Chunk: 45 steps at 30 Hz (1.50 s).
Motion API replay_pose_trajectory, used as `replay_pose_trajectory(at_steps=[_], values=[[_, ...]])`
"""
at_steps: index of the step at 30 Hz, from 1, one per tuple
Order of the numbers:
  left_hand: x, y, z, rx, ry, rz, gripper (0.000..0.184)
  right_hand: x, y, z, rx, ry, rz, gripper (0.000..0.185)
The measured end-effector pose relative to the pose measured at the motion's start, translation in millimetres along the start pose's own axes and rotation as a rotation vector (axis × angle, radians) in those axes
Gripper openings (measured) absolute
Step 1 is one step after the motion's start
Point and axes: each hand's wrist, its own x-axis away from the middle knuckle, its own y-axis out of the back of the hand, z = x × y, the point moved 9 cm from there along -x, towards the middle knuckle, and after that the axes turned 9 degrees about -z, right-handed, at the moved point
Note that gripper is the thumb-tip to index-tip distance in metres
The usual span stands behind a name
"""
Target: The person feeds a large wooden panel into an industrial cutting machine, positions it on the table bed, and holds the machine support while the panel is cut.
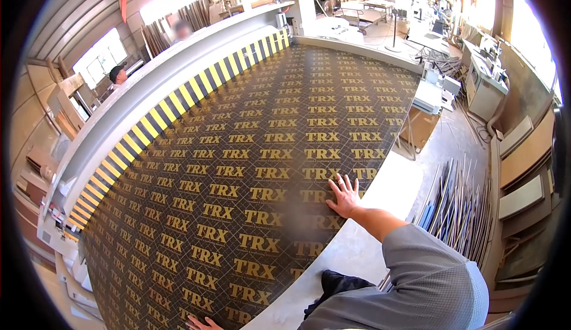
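A large dark brown panel (256,169), printed all over with yellow "TRX" lettering, lies flat in front of me and fills the middle of the view. My right hand (344,196) rests palm down near its right edge, fingers spread and holding nothing. At the bottom edge of the view, my left hand (204,323) also touches the sheet with its fingers outstretched; most of that hand is cut off. A pale table strip (351,253) shows between the panel's edge and my body.
A long machine beam (178,62) with a yellow-black striped guard (169,109) runs along the far left side of the panel. Behind it are a person in a cap (118,75) and another person (180,31). Thin strips (458,205) lie bundled at right, near leaning boards (526,151).
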Motion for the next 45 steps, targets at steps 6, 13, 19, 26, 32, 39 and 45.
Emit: replay_pose_trajectory(at_steps=[6,13,19,26,32,39,45], values=[[0.2,-14.6,9.1,-0.012,0.028,0.038,0.081,-1.5,-9.8,-5.4,0.003,-0.017,-0.001,0.085],[-0.2,-17.3,10.5,-0.078,0.012,0.055,0.072,-1.1,-4.5,-2.0,0.03,-0.007,0.037,0.084],[0.2,-14.2,8.8,-0.07,0.012,0.038,0.067,-1.8,-10.3,-4.6,0.03,-0.012,0.032,0.082],[-1.1,-22.3,16.6,-0.026,0.017,0.041,0.067,-2.1,-2.7,-0.6,0.024,-0.021,0.075,0.083],[-3.3,-27.7,19.8,-0.026,0.023,0.065,0.069,-3.1,-5.2,-1.4,0.049,-0.022,0.081,0.089],[-1.7,-13.0,8.3,0.023,0.012,0.021,0.073,-2.6,-6.2,-1.7,0.065,-0.018,0.082,0.093],[-3.4,-16.5,8.4,0.002,0.0,0.047,0.073,-3.6,-8.8,-1.5,0.06,-0.008,0.077,0.092]])
